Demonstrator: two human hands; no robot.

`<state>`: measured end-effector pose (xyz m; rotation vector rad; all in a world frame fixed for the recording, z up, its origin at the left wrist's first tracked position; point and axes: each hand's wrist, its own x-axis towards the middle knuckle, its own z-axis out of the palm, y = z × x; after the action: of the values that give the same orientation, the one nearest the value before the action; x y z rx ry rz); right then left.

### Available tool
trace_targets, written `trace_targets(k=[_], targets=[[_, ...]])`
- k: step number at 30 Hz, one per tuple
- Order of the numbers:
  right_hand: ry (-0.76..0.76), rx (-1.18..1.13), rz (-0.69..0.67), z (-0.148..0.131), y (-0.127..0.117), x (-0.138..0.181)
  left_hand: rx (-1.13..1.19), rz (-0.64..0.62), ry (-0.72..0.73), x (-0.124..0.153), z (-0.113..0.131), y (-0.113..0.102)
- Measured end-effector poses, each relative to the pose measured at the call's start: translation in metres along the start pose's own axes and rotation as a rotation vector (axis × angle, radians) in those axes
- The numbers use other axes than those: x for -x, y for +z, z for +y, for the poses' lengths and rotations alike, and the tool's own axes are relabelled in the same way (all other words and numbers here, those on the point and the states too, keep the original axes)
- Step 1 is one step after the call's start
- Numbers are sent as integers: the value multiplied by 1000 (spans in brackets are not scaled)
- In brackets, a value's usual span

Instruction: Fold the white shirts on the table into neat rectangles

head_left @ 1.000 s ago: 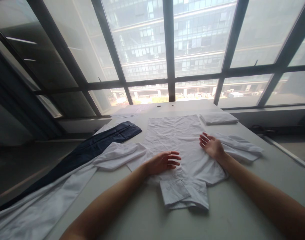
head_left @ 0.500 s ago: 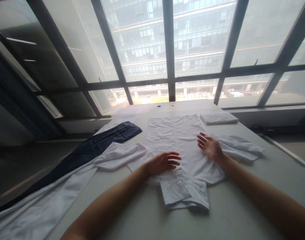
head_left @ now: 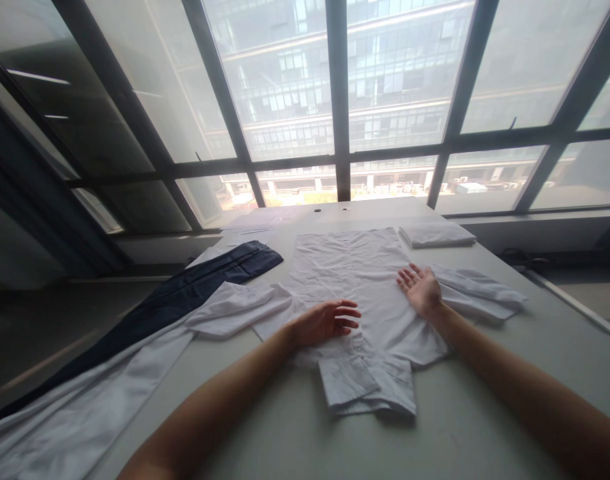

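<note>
Hands barely moved against the earlier frames. Right hand had tipped up half a second before, palm partly off the cloth; now it lay back down near the right edge of the white shirt, fingers spread and flat, gripping nothing. Left hand kept its place on the shirt's lower middle, fingers loosely apart, palm down, also pinching no fabric. View shifted down a touch, nothing else. Judged from that: a pressing or smoothing pass on the body panel, not a fold under way.

Shirt lay face down, spread flat in the middle of the pale grey table, collar at the near edge toward the person, hem toward the window. Left sleeve was doubled over just left of the shirt body; right sleeve was stretched out to the right, beside the right hand.

Left of the shirt, dark navy trousers ran diagonally off the table edge, with another white garment lying beside them nearer the person. Beyond the shirt's far right corner sat a folded white cloth. Behind the table, a large dark-framed window showed an office building outside.
</note>
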<state>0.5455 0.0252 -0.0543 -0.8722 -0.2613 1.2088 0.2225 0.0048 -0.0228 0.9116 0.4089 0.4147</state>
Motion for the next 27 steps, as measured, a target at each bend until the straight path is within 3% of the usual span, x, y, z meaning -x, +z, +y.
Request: trace_targets(k=[6,14,17,23,27], targets=[[-97,14,-60,9,1,4,48,-1,-8,-1,1,0],[252,45,-347,27,33,55,116,53,-12,-3,2,-2],[244,28,-282,24,29,47,149,80,-8,-3,3,-3],[12,-25,17,3,2,1,178,111,-18,-3,3,-4],[-68,-2,27,0,-10,-14,169,174,-2,-6,11,-12]])
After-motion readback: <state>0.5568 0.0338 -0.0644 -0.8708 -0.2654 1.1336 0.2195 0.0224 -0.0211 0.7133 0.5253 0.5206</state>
